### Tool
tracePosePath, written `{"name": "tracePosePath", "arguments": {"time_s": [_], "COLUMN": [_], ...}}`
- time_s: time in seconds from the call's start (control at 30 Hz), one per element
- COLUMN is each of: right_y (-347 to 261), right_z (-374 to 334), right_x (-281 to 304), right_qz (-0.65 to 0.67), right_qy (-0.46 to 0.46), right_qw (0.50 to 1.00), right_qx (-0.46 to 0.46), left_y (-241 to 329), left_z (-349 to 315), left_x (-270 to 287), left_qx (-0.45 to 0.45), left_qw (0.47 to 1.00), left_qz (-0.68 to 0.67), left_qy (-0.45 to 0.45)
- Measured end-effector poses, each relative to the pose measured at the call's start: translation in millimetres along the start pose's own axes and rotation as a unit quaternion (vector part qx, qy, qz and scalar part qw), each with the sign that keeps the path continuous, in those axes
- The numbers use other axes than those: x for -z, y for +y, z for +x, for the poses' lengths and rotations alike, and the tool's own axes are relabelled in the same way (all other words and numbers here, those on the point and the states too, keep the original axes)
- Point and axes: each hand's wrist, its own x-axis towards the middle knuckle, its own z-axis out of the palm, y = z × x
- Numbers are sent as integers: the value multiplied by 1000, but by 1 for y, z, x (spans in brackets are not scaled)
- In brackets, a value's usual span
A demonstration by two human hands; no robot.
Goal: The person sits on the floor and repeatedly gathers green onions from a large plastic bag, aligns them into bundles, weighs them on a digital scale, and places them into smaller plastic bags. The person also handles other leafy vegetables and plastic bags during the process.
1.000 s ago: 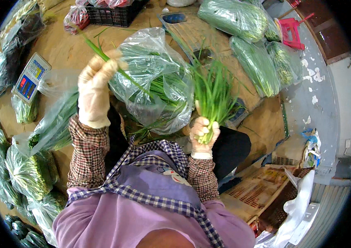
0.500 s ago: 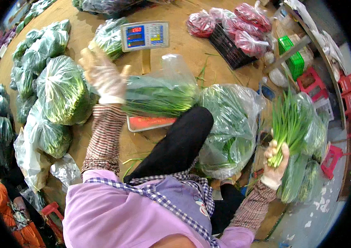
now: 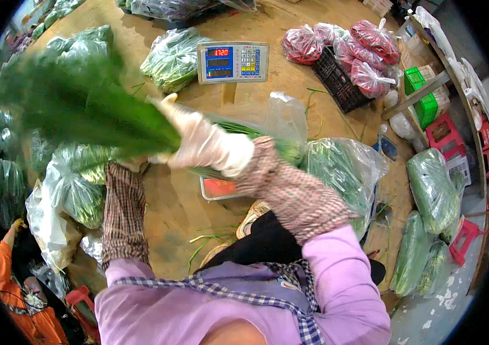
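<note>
Green, long and leafy, the bunch [image 3: 92,112] spreads out on the left side of the head view. It is off the floor [image 3: 169,224], and its leaves are blurry. The right hand [image 3: 201,141], in a pale glove, reaches across to the left and holds the bunch at its narrow end. The leaves fan out from there toward the far left.

To do this well, it seems best to hold the narrow end snugly but softly, so the thin leaves do not get squashed. The leaf tips would do well to stay clear of the bags [image 3: 75,187] on the left, so they do not catch or bend. Keeping both hands close to the narrow end should help the bunch stay neat.

The right arm slants from the near right toward the far left, and the thumb sticks out away from the other fingers. The left arm points nearly straight ahead from the near left. The left hand [image 3: 135,163] is just beside the narrow end, mostly hidden by the leaves, so I cannot tell if it is wide or gripping.

Just past the right hand is a scale display [image 3: 233,62]. Some of the scale's red plate [image 3: 220,188] shows near the right wrist. Another clear bag of greens [image 3: 339,172] sits farther right.
</note>
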Motion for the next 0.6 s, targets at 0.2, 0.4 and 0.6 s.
{"name": "tracePosePath", "arguments": {"time_s": [0.2, 0.4, 0.6], "right_y": [120, 158, 114], "right_z": [-32, -124, -144], "right_x": [-27, 122, 140], "right_qz": [-159, -355, -495], "right_qy": [-152, -289, -257], "right_qw": [975, 721, 709], "right_qx": [-22, -521, -431], "left_y": [-11, 5, 23], "left_z": [-37, -41, -31], "left_x": [-3, -3, 0], "left_qx": [0, 27, -25], "left_qw": [995, 983, 995], "left_qz": [97, 179, 96], "left_qy": [-1, -20, -7]}}
